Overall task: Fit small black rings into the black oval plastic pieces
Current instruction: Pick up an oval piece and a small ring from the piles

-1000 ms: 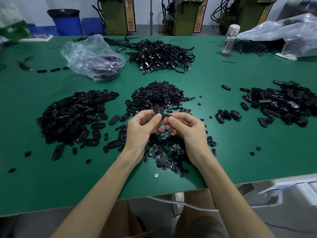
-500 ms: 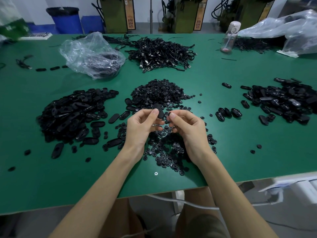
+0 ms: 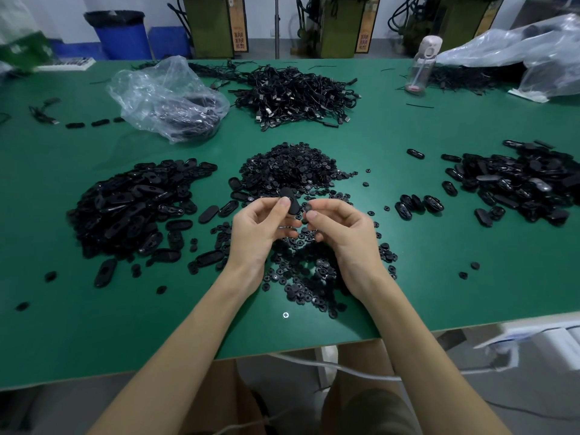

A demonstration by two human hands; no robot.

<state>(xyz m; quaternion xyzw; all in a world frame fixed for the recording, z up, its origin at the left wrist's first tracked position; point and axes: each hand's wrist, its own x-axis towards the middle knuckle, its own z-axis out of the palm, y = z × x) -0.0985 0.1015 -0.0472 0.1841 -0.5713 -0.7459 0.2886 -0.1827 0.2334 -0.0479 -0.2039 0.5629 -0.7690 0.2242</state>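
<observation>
Left hand [image 3: 257, 230] pinches one oval piece [image 3: 291, 203] between thumb and fingers. It is lifted off the surface [image 3: 439, 277] and tilted toward the right hand, probably so the seat faces the incoming part.

Right hand [image 3: 345, 233] has its fingertips closed on a small ring [image 3: 308, 208], held just beside the oval's edge. Ring looks not yet seated; too small to tell whether they touch.

Layout reads as a left-to-right flow:
- loose ovals heap [image 3: 131, 205] by the left hand, so it feeds blanks
- ring pile [image 3: 295, 167] dead centre, with more rings scattered under both hands [image 3: 301, 274], so either hand picks with little reach
- right heap [image 3: 527, 183] and a small cluster [image 3: 420, 204] near it are likely finished pieces dropped on the right hand's side; can't confirm from here

Work is held above the ring scatter, so a dropped ring lands back in stock.

Next: align the ring to the hole and press. Risk is a cocked ring, or one slipping from the pinch.

Both supply heaps are large, so there's plenty left to do.
</observation>
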